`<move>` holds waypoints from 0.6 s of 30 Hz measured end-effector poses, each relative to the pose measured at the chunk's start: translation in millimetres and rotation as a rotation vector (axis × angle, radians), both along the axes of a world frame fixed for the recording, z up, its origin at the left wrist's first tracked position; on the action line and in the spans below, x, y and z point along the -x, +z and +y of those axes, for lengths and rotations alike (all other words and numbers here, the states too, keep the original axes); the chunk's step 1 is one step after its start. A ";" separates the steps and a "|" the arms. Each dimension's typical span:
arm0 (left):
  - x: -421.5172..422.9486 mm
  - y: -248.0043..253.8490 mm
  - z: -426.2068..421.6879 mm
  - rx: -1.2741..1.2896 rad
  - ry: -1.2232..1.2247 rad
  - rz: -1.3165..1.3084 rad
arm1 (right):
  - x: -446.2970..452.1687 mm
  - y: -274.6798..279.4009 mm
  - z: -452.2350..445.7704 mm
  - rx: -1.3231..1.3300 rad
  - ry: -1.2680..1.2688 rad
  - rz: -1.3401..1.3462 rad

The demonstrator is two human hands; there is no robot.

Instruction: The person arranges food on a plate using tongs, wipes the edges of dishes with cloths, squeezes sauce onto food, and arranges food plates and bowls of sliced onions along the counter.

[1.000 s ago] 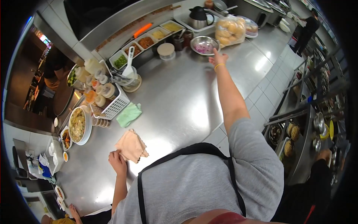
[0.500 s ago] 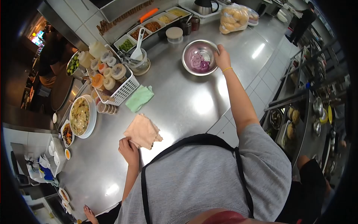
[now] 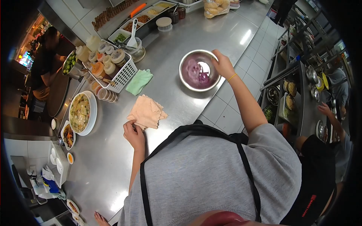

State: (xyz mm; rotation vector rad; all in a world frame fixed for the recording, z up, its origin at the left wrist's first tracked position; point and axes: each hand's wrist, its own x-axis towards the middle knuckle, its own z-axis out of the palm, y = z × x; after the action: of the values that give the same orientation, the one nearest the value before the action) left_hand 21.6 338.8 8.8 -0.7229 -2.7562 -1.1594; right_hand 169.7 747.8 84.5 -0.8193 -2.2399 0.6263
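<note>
My right hand (image 3: 224, 64), with a yellow band at the wrist, grips the right rim of a round steel bowl (image 3: 185, 80). Sliced purple onion (image 3: 194, 71) lies inside the bowl. At the counter's near side, my left hand (image 3: 134, 134) has its fingers closed on the lower left edge of a peach cloth (image 3: 146, 112). A green cloth (image 3: 139, 81) lies just beyond it, beside a white basket (image 3: 123, 77) of squeeze bottles.
A large soup bowl (image 3: 80, 113) and a smaller food dish (image 3: 68, 136) stand at the left. Behind are topping trays (image 3: 143, 19), a lidded tub (image 3: 164, 24) and a bag of buns (image 3: 216, 7). Another person's hand (image 3: 101, 219) rests at the bottom left; other people stand around.
My right hand has taken hold of the steel bowl and brought it from the back of the counter toward me. My left hand stays at the peach cloth while the view shifts.
</note>
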 end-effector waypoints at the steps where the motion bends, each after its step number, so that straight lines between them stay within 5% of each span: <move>1: 0.1 0.6 -1.2 0.001 -0.005 0.003 | -3.8 2.3 -4.5 0.026 0.010 -0.022; 11: -3.9 6.0 2.5 -0.072 -0.006 0.025 | -20.4 8.3 -17.2 0.030 0.137 -0.132; 13: 0.6 -4.0 -0.6 -0.127 -0.026 0.100 | -21.1 -6.1 -11.5 0.031 -0.001 -0.025; 16: 5.1 -19.3 -1.9 -0.234 -0.041 0.094 | -29.7 18.0 -35.8 0.294 0.031 -0.107; 18: 1.7 -8.1 -0.6 -0.199 -0.108 0.151 | -38.7 2.3 -35.2 0.120 0.004 -0.117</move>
State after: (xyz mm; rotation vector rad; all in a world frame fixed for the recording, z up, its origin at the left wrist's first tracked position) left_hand 19.9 338.2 0.7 -0.9031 -2.4639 -1.3166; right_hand 208.4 712.6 86.8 -0.9325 -2.3272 0.7376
